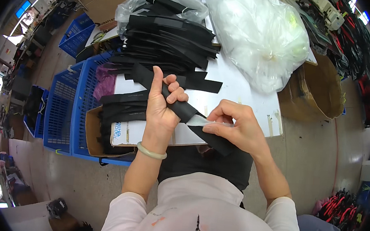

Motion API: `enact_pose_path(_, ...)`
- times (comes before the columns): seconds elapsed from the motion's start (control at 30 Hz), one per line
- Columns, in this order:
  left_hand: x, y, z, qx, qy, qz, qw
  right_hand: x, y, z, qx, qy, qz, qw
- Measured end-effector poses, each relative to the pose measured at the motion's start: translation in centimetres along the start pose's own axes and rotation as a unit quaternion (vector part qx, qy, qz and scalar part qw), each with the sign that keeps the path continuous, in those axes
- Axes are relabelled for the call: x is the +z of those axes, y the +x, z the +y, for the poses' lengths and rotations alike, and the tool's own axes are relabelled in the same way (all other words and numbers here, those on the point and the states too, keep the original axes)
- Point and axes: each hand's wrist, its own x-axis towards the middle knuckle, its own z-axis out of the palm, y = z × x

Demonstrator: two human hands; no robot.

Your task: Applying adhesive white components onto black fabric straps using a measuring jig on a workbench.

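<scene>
My left hand [161, 107] is closed around a long black strip [185, 111] that runs diagonally from upper left to lower right above the white table [240, 91]. My right hand [237, 126] pinches a thin clear film [200, 121] at the strip's lower part, thumb and fingers together. A pale bangle [151, 152] sits on my left wrist. Behind my hands lies a big pile of black strips [169, 39], and a smaller stack of black strips [122, 108] lies left of my left hand.
A clear plastic bag of white material [262, 38] rests at the table's back right. Blue plastic crates [69, 105] stand left of the table, with a cardboard box [95, 136] beside them. A brown cardboard bin [323, 90] stands on the right.
</scene>
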Motion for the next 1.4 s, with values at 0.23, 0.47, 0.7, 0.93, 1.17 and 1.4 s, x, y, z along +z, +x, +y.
enact_pose_path(0.23, -0.9, -0.8, -0.4, 0.043, 0.003, -0.003, 0.999, 2.1, -1.4, 0.1, -0.135, -0.253, 0.095, 0.953)
enact_pose_path(0.47, -2.0, -1.2, -2.2, 0.083, 0.095, -0.065, 0.99, 3.5, -0.8, 0.4, -0.121, -0.287, 0.05, 0.949)
enact_pose_path(0.7, -2.1, -0.6, -1.6, 0.045, -0.006, -0.031, 0.998, 1.4, -2.4, 0.3, -0.035, -0.129, 0.03, 0.991)
enact_pose_path(0.93, -2.1, -0.4, -2.7, 0.007, 0.001, -0.041, 0.999, 2.1, -1.8, 0.9, -0.108, -0.126, 0.071, 0.984)
enact_pose_path(1.17, -1.5, -0.3, -3.5, -0.036, -0.048, -0.014, 0.998, 2.8, -2.2, 2.6, -0.191, -0.136, 0.134, 0.963)
enact_pose_path(1.4, -2.2, -0.1, -2.4, -0.038, -0.06, -0.007, 0.997, 3.7, -2.6, 3.8, -0.279, -0.245, 0.181, 0.911)
